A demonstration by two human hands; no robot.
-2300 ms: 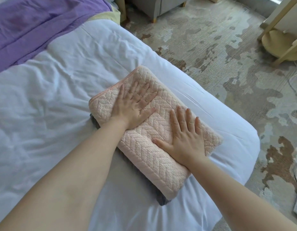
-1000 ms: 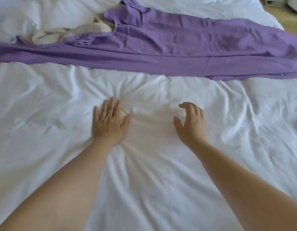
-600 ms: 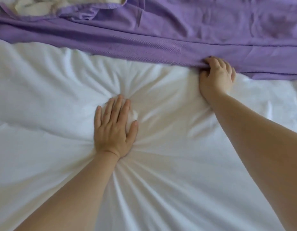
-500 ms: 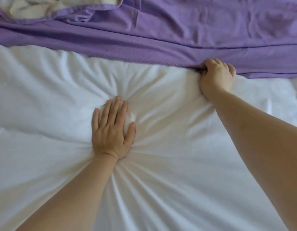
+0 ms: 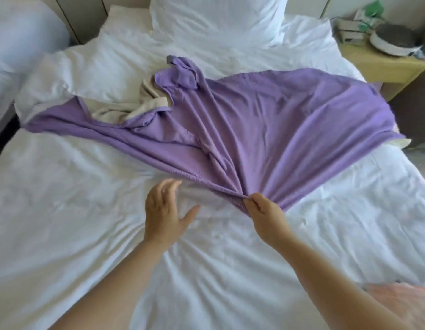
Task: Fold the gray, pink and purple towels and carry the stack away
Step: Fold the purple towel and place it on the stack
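A large purple towel (image 5: 266, 120) lies spread and rumpled across the middle of the white bed (image 5: 87, 210). My right hand (image 5: 266, 217) pinches its near edge, and the cloth fans out from that grip in taut folds. My left hand (image 5: 165, 210) hovers with fingers spread just left of that edge, above the sheet, holding nothing. The folded pink towel (image 5: 402, 294) shows blurred at the lower right, next to my right forearm. The gray towel is hidden from view.
A beige cloth (image 5: 135, 106) lies bunched under the purple towel's far left part. White pillows (image 5: 216, 17) stand at the headboard. A wooden nightstand (image 5: 383, 65) with a round gray device (image 5: 395, 41) sits at the right of the bed.
My right hand has pulled the purple towel's edge toward me across the bed. My left hand has lifted off the sheet. The view has tilted up and now takes in the whole bed.
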